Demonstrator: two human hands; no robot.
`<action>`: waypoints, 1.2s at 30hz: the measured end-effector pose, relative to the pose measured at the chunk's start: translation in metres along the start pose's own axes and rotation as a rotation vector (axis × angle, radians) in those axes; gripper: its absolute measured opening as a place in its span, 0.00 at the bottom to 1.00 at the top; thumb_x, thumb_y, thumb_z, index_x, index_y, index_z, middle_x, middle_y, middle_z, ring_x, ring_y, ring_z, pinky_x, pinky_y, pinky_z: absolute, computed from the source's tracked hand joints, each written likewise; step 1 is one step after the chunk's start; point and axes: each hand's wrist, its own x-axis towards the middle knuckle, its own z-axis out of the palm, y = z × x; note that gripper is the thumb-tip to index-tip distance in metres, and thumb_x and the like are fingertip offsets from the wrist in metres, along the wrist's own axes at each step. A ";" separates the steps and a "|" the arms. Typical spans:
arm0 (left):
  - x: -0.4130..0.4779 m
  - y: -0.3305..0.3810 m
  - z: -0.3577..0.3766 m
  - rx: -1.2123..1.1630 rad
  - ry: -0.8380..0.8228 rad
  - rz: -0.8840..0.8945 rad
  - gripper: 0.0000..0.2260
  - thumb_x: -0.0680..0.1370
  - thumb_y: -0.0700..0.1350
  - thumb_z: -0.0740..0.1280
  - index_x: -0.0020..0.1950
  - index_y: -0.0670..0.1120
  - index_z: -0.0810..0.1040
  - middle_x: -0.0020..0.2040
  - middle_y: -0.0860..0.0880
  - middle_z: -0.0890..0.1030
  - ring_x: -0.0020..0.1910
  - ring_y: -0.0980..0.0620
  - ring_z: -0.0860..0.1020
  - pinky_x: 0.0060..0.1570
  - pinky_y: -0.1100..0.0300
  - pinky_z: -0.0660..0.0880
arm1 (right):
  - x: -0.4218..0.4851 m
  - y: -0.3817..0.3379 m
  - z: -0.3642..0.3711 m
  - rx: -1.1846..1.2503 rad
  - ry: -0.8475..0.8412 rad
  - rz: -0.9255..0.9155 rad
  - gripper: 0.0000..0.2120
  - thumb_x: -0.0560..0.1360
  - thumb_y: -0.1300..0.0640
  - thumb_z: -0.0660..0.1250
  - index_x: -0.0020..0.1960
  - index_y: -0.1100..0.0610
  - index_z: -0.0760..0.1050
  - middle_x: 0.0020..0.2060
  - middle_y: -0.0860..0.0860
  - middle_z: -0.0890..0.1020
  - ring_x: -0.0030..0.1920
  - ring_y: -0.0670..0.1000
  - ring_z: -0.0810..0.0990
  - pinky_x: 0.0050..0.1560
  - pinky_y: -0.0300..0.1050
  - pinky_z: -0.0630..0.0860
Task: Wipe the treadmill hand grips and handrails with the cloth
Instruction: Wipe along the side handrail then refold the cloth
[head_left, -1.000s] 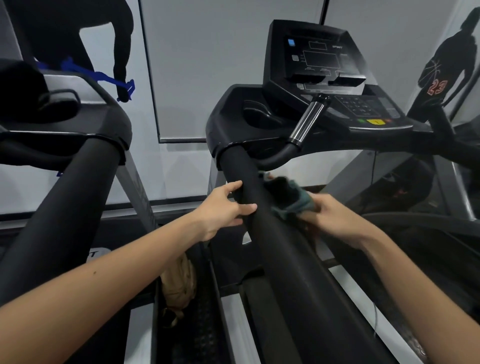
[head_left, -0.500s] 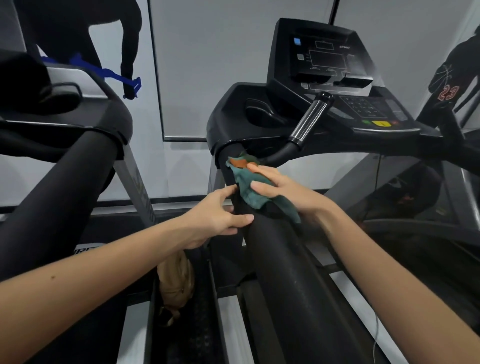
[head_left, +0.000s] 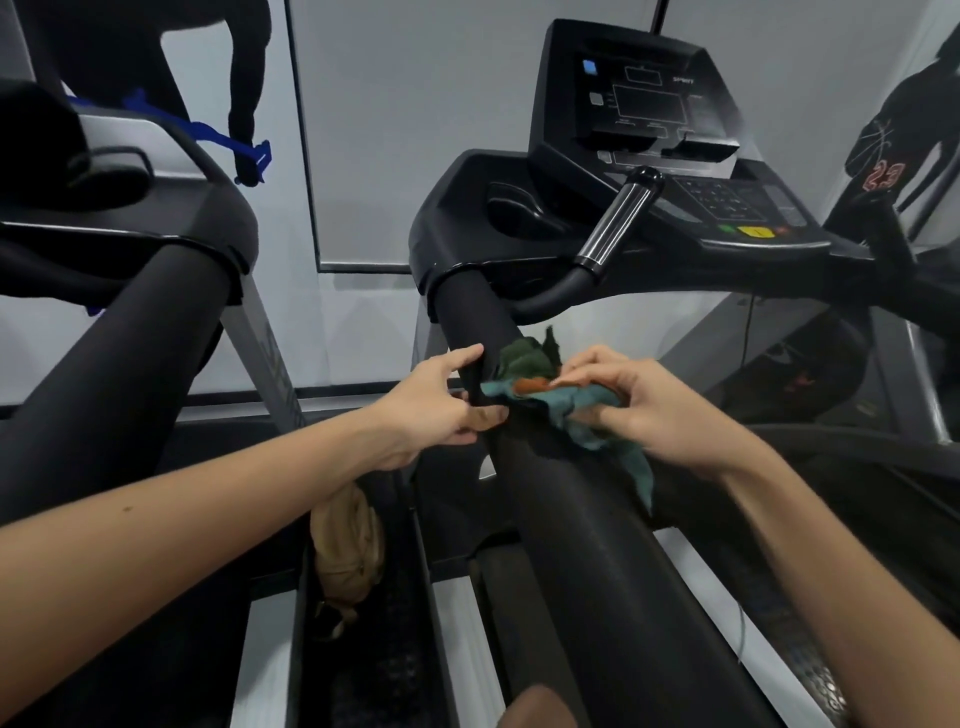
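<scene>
Nearest along the handrail (head_left: 597, 561), a thick black padded tube running up the middle of the view, two bare forearms reach in, one from each side. Low to the left of the handrail a tan bag (head_left: 345, 545) lies in the dark gap beside the treadmill. Further up, the left grip (head_left: 441, 405) clasps the handrail's left flank, thumb laid over the top and fingers curled against the side. Across from it, on the handrail's right, the right grip (head_left: 660, 410) is clenched on the cloth (head_left: 561, 400), fingertips pinching it from above. The cloth is teal with a rust-orange patch and a darker green fold. It lies bunched on the top and right shoulder of the handrail, between the two grips, and a loose tail hangs down the right side. Beyond the cloth the handrail runs bare into the black console housing. Right of that joint a chrome handle (head_left: 621, 223) rises tilted on a curved black stem. Behind it stands the console (head_left: 644, 104), its screen dark, with a yellow button (head_left: 756, 232) at its lower right. Far left of the handrail a second rail (head_left: 114, 364) runs alongside. On the wall far right of the handrail is a dark figure (head_left: 893, 135) numbered 23.
</scene>
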 end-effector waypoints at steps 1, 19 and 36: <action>0.001 0.000 -0.001 0.003 -0.006 0.003 0.32 0.73 0.34 0.70 0.72 0.53 0.63 0.49 0.49 0.79 0.49 0.56 0.77 0.50 0.58 0.78 | 0.008 0.002 0.003 -0.007 0.017 0.002 0.12 0.73 0.64 0.67 0.47 0.47 0.77 0.50 0.50 0.74 0.49 0.41 0.75 0.53 0.29 0.70; -0.007 0.015 -0.002 0.259 -0.034 0.000 0.32 0.74 0.37 0.69 0.74 0.48 0.61 0.59 0.49 0.76 0.44 0.54 0.77 0.47 0.61 0.76 | -0.029 -0.007 0.006 -0.109 0.014 -0.059 0.17 0.73 0.71 0.62 0.53 0.52 0.77 0.53 0.46 0.75 0.55 0.39 0.74 0.57 0.25 0.65; -0.021 0.002 0.009 0.113 -0.019 -0.008 0.39 0.69 0.40 0.74 0.75 0.51 0.58 0.70 0.53 0.66 0.49 0.61 0.75 0.54 0.62 0.73 | -0.035 0.030 0.036 0.687 0.317 0.183 0.06 0.72 0.62 0.66 0.48 0.58 0.79 0.39 0.50 0.84 0.39 0.47 0.82 0.40 0.40 0.79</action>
